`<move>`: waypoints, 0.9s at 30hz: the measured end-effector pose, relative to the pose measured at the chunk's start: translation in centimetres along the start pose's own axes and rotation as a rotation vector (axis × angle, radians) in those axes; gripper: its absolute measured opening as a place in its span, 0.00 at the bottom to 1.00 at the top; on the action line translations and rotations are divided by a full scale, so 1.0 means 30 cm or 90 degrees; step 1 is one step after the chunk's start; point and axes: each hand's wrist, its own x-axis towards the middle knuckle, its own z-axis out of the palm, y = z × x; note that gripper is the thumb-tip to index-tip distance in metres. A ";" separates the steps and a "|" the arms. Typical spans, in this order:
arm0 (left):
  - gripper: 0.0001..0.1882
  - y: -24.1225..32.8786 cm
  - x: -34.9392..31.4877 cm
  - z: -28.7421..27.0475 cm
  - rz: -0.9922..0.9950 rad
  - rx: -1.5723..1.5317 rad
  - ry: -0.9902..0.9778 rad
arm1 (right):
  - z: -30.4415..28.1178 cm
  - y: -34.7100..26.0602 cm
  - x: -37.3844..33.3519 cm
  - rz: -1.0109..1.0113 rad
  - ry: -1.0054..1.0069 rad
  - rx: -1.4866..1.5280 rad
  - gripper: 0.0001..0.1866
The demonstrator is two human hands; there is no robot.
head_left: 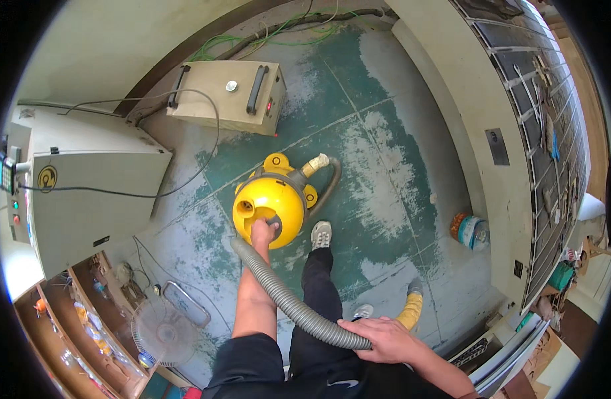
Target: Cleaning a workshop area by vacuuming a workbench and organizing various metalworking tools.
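The yellow canister vacuum [287,203] is sitting just left of centre. Your left hand [262,233] is curling at its dark handle [275,225], finger closure unclear; your right hand [385,338] is clasping the grey ribbed hose [289,302], near right, fingers together. Supporting it loosely should be avoiding kinks.

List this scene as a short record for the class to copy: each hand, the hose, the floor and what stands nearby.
Left hand: on the yellow vacuum, grip unclear
Right hand: on the grey hose, grip unclear
Hose: ribbed, crossing over the left forearm
Floor: green with grey patches
Beyond the vacuum: beige box
Picture's lower left: fan
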 end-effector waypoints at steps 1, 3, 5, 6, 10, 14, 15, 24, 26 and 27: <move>0.21 0.074 0.036 -0.026 0.007 0.003 0.006 | -0.039 0.014 0.016 -0.003 -0.003 -0.001 0.39; 0.20 0.185 0.097 -0.040 0.011 0.001 0.012 | -0.107 0.026 0.044 0.025 0.005 0.014 0.39; 0.20 0.267 0.141 -0.039 0.111 0.044 0.053 | -0.164 0.039 0.066 0.020 0.012 0.012 0.39; 0.20 0.294 0.154 -0.053 0.106 0.042 0.055 | -0.188 0.048 0.073 0.014 0.021 0.012 0.39; 0.20 0.391 0.209 -0.060 0.066 0.166 0.033 | -0.268 0.102 0.085 -0.009 0.045 0.000 0.38; 0.18 0.505 0.271 -0.032 0.225 0.204 0.215 | -0.344 0.206 0.118 -0.023 0.004 0.027 0.37; 0.22 0.523 0.319 -0.024 0.289 0.202 0.255 | -0.356 0.235 0.138 -0.060 0.007 0.041 0.36; 0.26 0.610 0.520 0.133 0.027 0.504 0.084 | -0.535 0.432 0.229 -0.119 -0.030 0.067 0.38; 0.26 0.545 0.478 0.175 0.096 0.494 0.126 | -0.534 0.422 0.213 -0.144 -0.083 0.038 0.39; 0.25 0.540 0.421 0.195 0.124 0.504 0.167 | -0.535 0.412 0.199 -0.142 -0.098 0.038 0.39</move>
